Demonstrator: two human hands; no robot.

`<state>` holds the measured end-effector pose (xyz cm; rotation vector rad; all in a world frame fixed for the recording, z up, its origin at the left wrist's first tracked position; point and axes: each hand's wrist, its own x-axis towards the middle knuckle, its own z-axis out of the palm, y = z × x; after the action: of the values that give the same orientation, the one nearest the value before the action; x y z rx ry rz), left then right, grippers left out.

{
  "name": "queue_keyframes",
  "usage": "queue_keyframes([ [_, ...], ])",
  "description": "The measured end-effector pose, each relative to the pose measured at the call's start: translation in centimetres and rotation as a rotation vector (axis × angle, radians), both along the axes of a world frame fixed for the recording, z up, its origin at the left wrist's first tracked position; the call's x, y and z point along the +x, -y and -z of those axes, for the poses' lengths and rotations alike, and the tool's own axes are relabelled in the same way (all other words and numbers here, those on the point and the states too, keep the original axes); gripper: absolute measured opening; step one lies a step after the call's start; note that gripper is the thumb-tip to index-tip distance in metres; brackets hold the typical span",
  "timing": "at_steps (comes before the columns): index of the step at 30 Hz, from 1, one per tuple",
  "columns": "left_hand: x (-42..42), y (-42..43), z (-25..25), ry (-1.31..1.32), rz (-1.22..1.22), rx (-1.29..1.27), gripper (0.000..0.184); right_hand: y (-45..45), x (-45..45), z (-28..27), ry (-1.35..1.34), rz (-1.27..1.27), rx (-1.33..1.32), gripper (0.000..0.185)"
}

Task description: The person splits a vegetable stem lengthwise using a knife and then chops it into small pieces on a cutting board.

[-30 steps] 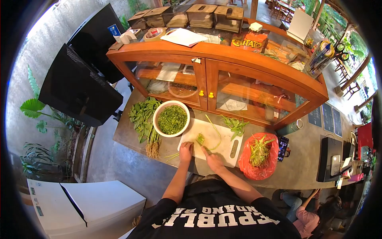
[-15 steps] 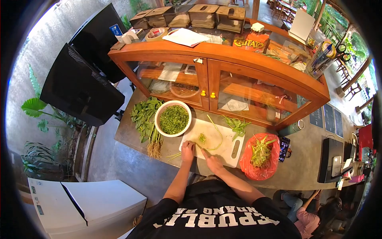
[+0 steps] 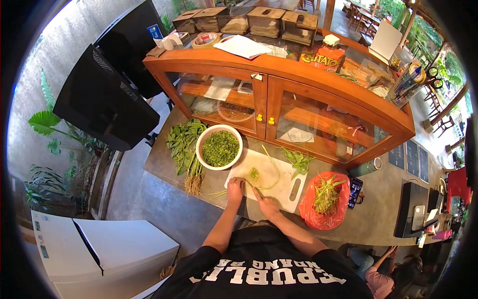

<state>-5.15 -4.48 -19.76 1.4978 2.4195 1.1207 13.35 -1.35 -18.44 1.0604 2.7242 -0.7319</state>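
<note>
On the white cutting board (image 3: 283, 193), my left hand (image 3: 235, 190) is closed over thin green stems (image 3: 217, 194), whose ends stick out to its left. My right hand (image 3: 269, 207) is wrapped round the handle of a knife (image 3: 256, 191), with the blade pointing toward my left fingers. Just beyond the hands lies a small heap of chopped green bits (image 3: 254, 174). One long stem (image 3: 274, 162) curves across the board, and a leafy sprig (image 3: 298, 160) rests at its far right edge. A white bowl (image 3: 199, 157) full of chopped greens (image 3: 220, 148) stands at the board's upper left.
Bunched leafy greens with roots (image 3: 194, 182) lie left of the bowl. A red plastic bag (image 3: 340, 214) of trimmings and a phone (image 3: 355, 192) are on the right. Behind the board rises a glass-doored wooden cabinet (image 3: 264, 104). A person (image 3: 383, 276) sits at lower right.
The view has shifted slightly, so the whole scene sits a little differently in the frame. Both hands keep nearly the same places on the board.
</note>
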Motion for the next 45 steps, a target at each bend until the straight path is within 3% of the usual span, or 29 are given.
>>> queue_keyframes([
  [8, 0.5, 0.9, -0.4, -0.137, 0.044, 0.012, 0.007, -0.4, -0.3, -0.2, -0.026, 0.01, 0.011, 0.081],
  [27, 0.1, 0.2, 0.5, -0.042, 0.032, -0.044, 0.011, -0.7, -0.5, -1.1, -0.092, 0.084, -0.098, 0.075],
  [45, 0.4, 0.2, 0.0, -0.051, 0.039, -0.023, 0.009, -0.7, -1.7, 0.0, -0.104, 0.03, 0.02, 0.079],
])
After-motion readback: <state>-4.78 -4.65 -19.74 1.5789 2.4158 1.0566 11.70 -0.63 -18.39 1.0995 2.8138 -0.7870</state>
